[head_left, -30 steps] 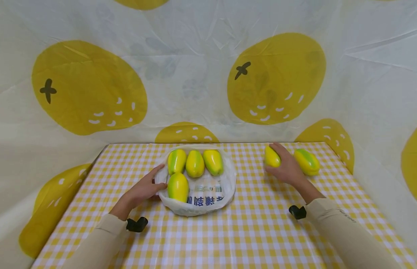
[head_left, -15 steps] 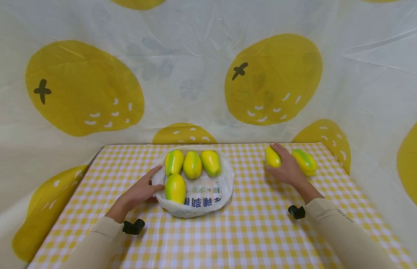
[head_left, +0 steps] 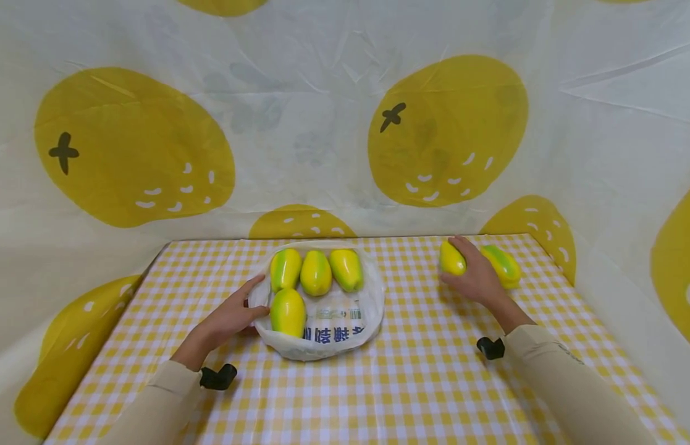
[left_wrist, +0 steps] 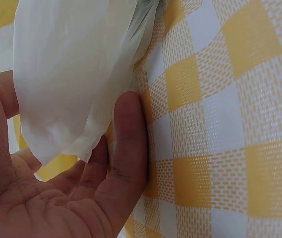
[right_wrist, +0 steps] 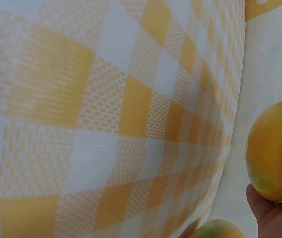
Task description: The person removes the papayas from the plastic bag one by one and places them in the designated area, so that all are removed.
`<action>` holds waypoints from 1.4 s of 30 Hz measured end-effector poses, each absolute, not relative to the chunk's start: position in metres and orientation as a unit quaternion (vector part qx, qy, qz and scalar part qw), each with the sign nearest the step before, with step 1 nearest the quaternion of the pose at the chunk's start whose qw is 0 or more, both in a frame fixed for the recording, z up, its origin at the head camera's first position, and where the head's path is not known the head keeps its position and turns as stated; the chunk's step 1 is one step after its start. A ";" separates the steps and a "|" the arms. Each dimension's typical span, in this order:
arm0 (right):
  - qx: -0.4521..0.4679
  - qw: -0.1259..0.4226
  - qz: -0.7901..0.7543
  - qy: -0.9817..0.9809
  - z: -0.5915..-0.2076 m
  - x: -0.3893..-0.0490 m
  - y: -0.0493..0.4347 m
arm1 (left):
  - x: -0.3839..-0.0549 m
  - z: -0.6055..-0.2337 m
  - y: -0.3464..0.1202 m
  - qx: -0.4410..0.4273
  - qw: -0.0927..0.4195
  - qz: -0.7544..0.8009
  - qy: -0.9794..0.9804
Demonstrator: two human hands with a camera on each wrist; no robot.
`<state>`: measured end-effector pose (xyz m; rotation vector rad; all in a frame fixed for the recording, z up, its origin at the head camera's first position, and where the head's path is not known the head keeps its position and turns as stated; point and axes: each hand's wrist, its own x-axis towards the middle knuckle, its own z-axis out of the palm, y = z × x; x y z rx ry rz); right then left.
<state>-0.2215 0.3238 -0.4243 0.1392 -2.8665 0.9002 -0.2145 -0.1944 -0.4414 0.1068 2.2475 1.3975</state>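
Observation:
My right hand (head_left: 475, 272) holds a yellow papaya (head_left: 453, 258) above the far right of the table, fingers on one side and thumb on the other. In the right wrist view the papaya (right_wrist: 275, 151) is gripped apart from the cloth. Just right of that hand lies another yellow-green papaya (head_left: 506, 266), partly hidden by it. My left hand (head_left: 233, 318) holds the left rim of a white plastic bag (head_left: 372, 327) with its edge rolled open, thumb and fingers on either side of the plastic (left_wrist: 71, 74). Several papayas (head_left: 315, 273) lie inside the bag, three in the back row and one at front left.
A yellow and white checked cloth (head_left: 422, 383) covers the table. White sheeting with printed yellow fruit (head_left: 300, 136) stands behind the table and along both sides. Each wrist carries a small black camera mount (head_left: 218, 377).
My head view has turned slightly to the right. Relative to the table, my right hand has shifted a little right with the papaya. My left hand keeps its hold on the bag.

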 end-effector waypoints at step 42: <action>0.011 0.041 0.310 -0.950 -0.432 -0.226 0.338 | -0.214 -0.443 -0.195 0.040 0.244 0.507 0.826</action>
